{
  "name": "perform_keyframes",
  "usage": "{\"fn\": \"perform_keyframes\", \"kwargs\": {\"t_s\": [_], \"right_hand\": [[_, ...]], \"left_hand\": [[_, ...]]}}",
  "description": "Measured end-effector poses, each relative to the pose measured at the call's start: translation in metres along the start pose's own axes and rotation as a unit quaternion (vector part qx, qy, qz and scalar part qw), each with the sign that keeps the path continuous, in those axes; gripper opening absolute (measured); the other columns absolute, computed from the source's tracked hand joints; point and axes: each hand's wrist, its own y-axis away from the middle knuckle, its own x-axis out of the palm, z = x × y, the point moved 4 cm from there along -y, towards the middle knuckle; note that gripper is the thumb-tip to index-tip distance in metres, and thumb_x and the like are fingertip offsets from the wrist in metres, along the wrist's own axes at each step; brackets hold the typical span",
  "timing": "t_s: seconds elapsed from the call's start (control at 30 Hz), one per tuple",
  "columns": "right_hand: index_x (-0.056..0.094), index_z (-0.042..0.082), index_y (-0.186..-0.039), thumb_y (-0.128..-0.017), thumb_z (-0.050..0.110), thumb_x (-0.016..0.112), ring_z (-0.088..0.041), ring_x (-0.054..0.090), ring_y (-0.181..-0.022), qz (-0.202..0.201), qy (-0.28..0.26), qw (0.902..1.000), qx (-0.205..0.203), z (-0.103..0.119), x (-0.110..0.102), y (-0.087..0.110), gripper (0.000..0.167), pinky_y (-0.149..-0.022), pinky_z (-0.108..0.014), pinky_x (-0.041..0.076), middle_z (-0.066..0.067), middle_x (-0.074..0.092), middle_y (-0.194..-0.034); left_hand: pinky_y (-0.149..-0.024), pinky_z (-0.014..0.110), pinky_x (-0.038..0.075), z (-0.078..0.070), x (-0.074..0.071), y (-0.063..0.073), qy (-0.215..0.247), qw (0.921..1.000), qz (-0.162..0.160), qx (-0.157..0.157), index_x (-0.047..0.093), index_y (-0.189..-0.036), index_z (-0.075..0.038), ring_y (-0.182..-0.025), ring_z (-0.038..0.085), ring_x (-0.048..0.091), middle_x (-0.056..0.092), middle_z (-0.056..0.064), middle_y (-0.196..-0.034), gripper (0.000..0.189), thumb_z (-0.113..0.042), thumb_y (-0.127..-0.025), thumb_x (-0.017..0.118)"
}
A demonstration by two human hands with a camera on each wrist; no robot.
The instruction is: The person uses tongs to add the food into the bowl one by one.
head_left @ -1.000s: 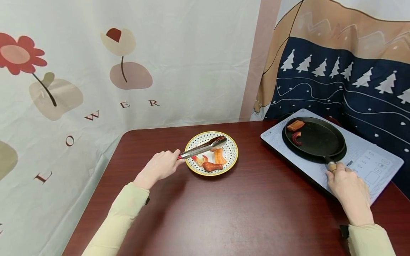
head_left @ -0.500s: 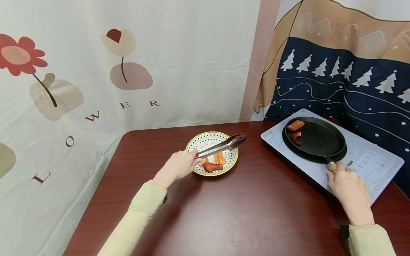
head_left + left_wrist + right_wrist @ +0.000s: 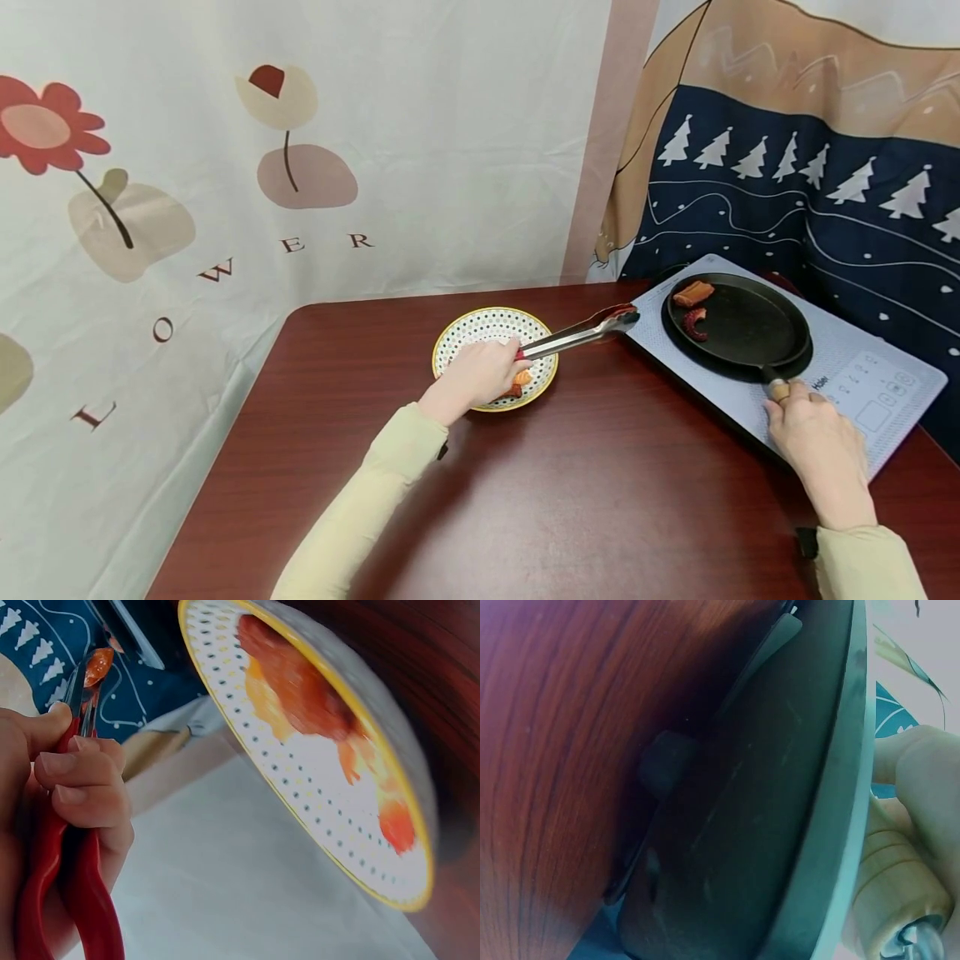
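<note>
My left hand (image 3: 480,372) grips the red handles of metal tongs (image 3: 573,337) above the plate (image 3: 457,333), which is dotted with a yellow rim. Between the tong tips, an orange-red food piece (image 3: 98,667) shows in the left wrist view; its kind is unclear. On the plate lie a chicken drumstick (image 3: 292,675) and other orange and red food, partly hidden by the hand in the head view. My right hand (image 3: 821,442) holds the wooden handle (image 3: 896,885) of a black frying pan (image 3: 750,325). Inside the pan are a curled octopus tentacle (image 3: 693,325) and an orange-brown piece (image 3: 692,294).
The pan stands on a flat, light-grey cooktop (image 3: 862,392) at the table's right. The dark red-brown table (image 3: 585,483) runs back to a printed curtain (image 3: 450,150). A navy tree-patterned cloth (image 3: 750,208) hangs behind the cooktop.
My left hand has carried the tongs rightward across the plate, so their tips now reach the cooktop's left edge. The right hand and the pan have stayed put.
</note>
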Motion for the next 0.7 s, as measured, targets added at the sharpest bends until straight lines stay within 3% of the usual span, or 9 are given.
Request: {"fn": "perform_keyframes", "kwargs": {"t_s": [0.17, 0.43, 0.7], "right_hand": [[0.046, -0.011, -0.102, -0.092, 0.018, 0.056, -0.061, 0.051, -0.074, 0.006, 0.001, 1.0, 0.001, -0.001, 0.001, 0.0, 0.032, -0.055, -0.06, 0.037, -0.04, 0.053, -0.097], [0.045, -0.011, -0.102, -0.092, 0.017, 0.056, -0.061, 0.051, -0.076, 0.004, -0.002, 1.0, 0.0, -0.001, 0.0, 0.0, 0.032, -0.056, -0.06, 0.037, -0.04, 0.053, -0.098], [0.045, -0.012, -0.106, -0.093, 0.019, 0.055, -0.061, 0.05, -0.077, 0.021, 0.003, 0.9997, 0.007, -0.002, 0.0, 0.0, 0.035, -0.058, -0.061, 0.037, -0.04, 0.052, -0.101]], "left_hand": [[-0.056, 0.036, 0.048, -0.015, 0.003, -0.013, 0.001, 1.0, 0.003, -0.001, 0.053, -0.091, -0.011, -0.062, 0.02, 0.062, 0.059, 0.001, -0.065, 0.029, -0.04, -0.096, 0.051], [-0.064, 0.036, 0.051, -0.039, 0.009, -0.034, 0.004, 0.9999, 0.012, 0.008, 0.054, -0.095, -0.011, -0.07, 0.021, 0.065, 0.062, 0.003, -0.073, 0.032, -0.042, -0.098, 0.047], [-0.056, 0.033, 0.048, -0.056, 0.014, -0.054, -0.008, 0.9999, 0.015, 0.003, 0.053, -0.096, -0.012, -0.066, 0.019, 0.064, 0.063, 0.004, -0.073, 0.035, -0.046, -0.098, 0.045]]}}
